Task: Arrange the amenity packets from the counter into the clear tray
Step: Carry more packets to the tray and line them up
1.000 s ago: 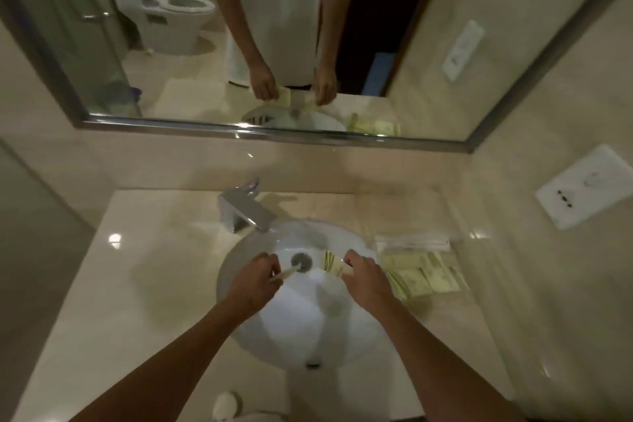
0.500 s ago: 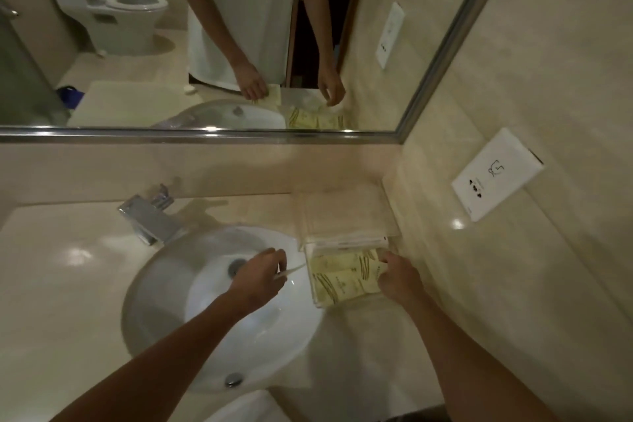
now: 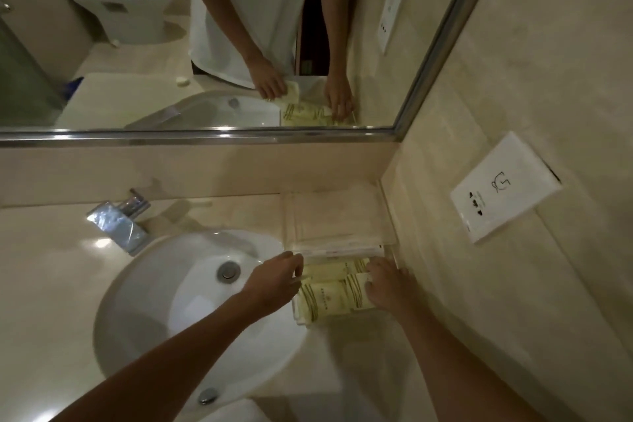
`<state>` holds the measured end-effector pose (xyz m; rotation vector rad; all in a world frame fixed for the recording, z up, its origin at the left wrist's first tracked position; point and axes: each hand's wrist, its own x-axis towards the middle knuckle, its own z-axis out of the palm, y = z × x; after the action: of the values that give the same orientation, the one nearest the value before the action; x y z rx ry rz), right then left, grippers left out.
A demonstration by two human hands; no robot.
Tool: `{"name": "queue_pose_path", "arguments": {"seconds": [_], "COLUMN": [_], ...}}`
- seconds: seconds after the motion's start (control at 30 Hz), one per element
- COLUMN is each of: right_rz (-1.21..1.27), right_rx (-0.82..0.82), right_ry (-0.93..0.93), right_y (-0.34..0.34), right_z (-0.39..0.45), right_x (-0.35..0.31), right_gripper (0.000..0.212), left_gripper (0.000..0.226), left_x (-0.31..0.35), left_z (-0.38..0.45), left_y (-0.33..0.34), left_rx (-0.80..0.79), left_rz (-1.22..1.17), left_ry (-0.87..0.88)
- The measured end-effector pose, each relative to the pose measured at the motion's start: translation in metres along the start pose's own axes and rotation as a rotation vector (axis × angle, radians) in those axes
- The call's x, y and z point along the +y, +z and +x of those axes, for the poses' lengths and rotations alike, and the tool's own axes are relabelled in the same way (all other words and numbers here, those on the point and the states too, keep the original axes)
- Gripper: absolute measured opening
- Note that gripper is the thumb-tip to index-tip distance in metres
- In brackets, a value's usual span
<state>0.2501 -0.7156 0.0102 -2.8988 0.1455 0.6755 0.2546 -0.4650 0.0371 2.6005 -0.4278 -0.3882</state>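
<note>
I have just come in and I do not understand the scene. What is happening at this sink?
A person is arranging pale yellow amenity packets in a clear tray on the counter, right of the sink. The left hand brings a thin packet to the tray's left edge. The right hand rests on the packets already inside. Folded towels lie behind the tray.

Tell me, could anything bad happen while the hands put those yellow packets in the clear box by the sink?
Maybe. The left hand holds a packet at the clear tray edge nearest the sink, so a slip could drop it into the basin. The right hand presses on the packets already inside; pushing hard might crumple them or slide the tray.
</note>
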Motion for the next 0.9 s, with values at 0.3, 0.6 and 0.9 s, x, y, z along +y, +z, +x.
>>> {"name": "queue_pose_path", "arguments": {"seconds": [0.3, 0.6, 0.9], "right_rz": [0.311, 0.572, 0.529], "right_rx": [0.216, 0.298, 0.287], "right_ry": [0.076, 0.203, 0.198], "right_y": [-0.001, -0.005, -0.004], "right_z": [0.007, 0.010, 0.013], "right_x": [0.020, 0.025, 0.033], "right_gripper": [0.044, 0.017, 0.019], "left_gripper": [0.010, 0.052, 0.056], "left_x": [0.058, 0.093, 0.111], "left_z": [0.039, 0.060, 0.062], "left_y": [0.028, 0.077, 0.097], "left_rx": [-0.101, -0.146, -0.363], "left_rz": [0.084, 0.351, 0.301], "left_ry": [0.160, 0.340, 0.268]}}
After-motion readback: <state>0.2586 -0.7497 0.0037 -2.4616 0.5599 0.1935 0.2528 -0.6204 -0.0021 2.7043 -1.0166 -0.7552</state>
